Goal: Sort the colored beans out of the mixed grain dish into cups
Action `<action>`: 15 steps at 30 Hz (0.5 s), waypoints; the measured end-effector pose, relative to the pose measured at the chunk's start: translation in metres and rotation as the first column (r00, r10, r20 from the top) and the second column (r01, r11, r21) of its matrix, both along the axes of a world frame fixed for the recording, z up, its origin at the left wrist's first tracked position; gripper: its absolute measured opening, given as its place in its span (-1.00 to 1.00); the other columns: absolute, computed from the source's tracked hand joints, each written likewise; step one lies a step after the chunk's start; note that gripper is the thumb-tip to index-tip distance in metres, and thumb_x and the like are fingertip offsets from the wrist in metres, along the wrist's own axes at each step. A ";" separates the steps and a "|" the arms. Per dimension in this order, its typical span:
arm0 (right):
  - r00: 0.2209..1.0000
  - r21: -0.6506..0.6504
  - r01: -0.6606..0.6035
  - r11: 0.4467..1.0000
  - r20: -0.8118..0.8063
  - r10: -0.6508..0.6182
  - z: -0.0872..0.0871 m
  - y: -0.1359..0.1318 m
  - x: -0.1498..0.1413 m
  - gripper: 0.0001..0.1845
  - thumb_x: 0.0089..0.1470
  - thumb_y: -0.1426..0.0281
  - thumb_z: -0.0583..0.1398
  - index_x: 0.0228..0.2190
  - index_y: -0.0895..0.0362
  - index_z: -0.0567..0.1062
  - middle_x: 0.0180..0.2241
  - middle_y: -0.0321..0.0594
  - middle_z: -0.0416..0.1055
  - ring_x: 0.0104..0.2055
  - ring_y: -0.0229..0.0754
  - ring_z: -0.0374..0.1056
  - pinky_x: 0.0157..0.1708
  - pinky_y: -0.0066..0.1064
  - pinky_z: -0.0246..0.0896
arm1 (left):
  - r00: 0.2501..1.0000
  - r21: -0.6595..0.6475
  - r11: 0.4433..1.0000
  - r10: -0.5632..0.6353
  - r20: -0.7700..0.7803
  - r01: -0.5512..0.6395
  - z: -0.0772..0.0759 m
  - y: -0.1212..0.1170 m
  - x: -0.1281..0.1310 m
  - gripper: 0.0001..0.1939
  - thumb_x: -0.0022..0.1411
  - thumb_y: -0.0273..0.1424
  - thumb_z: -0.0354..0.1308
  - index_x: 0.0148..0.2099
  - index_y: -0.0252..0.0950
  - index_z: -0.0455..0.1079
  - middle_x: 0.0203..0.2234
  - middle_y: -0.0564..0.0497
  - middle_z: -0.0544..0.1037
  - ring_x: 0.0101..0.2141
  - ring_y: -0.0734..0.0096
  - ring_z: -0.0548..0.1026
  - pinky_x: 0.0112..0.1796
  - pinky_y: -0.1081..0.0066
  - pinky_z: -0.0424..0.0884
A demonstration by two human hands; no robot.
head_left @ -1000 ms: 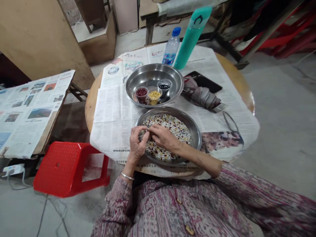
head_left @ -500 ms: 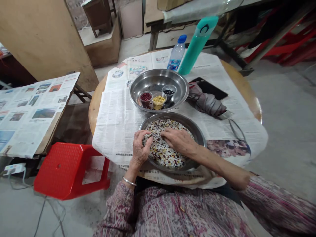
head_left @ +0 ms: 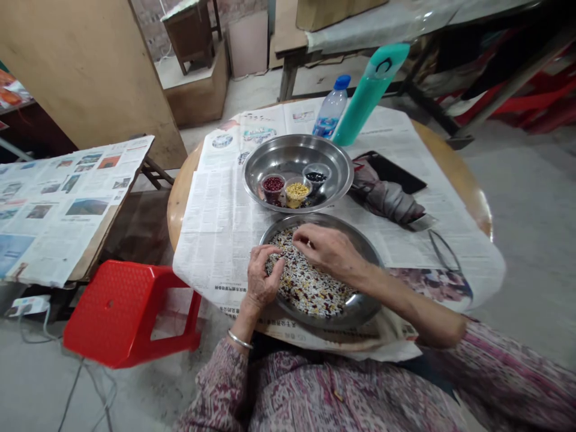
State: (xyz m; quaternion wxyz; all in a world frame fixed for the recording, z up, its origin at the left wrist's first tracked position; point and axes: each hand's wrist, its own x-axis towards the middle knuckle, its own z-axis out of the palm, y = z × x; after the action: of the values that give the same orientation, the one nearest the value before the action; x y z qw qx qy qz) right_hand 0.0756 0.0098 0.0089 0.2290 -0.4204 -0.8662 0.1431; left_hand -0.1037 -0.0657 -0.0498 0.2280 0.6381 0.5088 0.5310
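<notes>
Mixed beans (head_left: 310, 285) in steel pan (head_left: 360, 235) on newspaper (head_left: 211, 240), pan nearest body. L hand (head_left: 265, 276) curled at pile's 9 o'clock edge, fingers together; R hand (head_left: 330, 252) fingertips bunched in mix at 12 o'clock, pinch unclear. Steel bowl (head_left: 342, 174) w/ three small cups (head_left: 297, 193) at 12 o'clock.

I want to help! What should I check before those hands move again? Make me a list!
Left hand resting on the bean mix: ok.
Right hand fingertips holding a bean: cannot tell.
Steel pan well away from the table edge: not ok, it sits close.
Small cups of red, yellow and black beans upright in the steel bowl: ok.
Spilled beans on the newspaper: ok, none seen.
</notes>
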 end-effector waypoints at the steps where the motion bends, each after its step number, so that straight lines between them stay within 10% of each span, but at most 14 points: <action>1: 0.998 0.018 0.046 0.999 -0.033 -0.045 0.007 0.009 -0.003 -0.83 0.23 0.39 0.14 -0.32 0.09 0.54 -0.31 -0.16 0.59 -0.31 -0.14 0.46 -0.31 -0.34 0.25 | 1.000 0.002 1.000 -0.002 0.002 0.002 0.000 0.000 0.000 -0.88 0.35 -0.45 0.19 -0.07 -0.24 0.46 -0.13 -0.09 0.53 -0.03 0.23 0.47 0.08 0.18 0.40; 7: 0.969 0.109 0.244 0.964 0.010 -0.246 0.043 0.081 -0.031 -0.72 0.21 0.32 0.13 -0.19 0.05 0.65 -0.22 -0.16 0.63 -0.24 -0.10 0.46 -0.31 -0.29 0.23 | 1.000 -0.003 1.000 -0.004 0.017 0.004 -0.001 0.000 0.000 -0.88 0.34 -0.47 0.20 -0.07 -0.25 0.47 -0.15 -0.08 0.53 -0.05 0.24 0.47 0.07 0.19 0.40; 15: 0.905 0.090 0.230 0.969 0.346 -0.247 0.039 0.143 -0.062 -0.70 0.20 0.33 0.14 -0.22 0.16 0.65 -0.31 -0.02 0.54 -0.14 0.03 0.43 -0.20 -0.18 0.21 | 1.000 -0.006 1.000 -0.008 0.029 0.009 0.000 0.000 0.001 -0.89 0.35 -0.46 0.19 -0.08 -0.24 0.47 -0.14 -0.07 0.53 -0.05 0.25 0.46 0.06 0.21 0.40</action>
State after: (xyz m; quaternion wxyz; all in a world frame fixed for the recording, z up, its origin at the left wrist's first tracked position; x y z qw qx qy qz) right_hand 0.0133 0.1525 0.0480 0.0947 -0.5364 -0.8385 0.0157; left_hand -0.1030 -0.0660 -0.0501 0.2395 0.6319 0.5042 0.5377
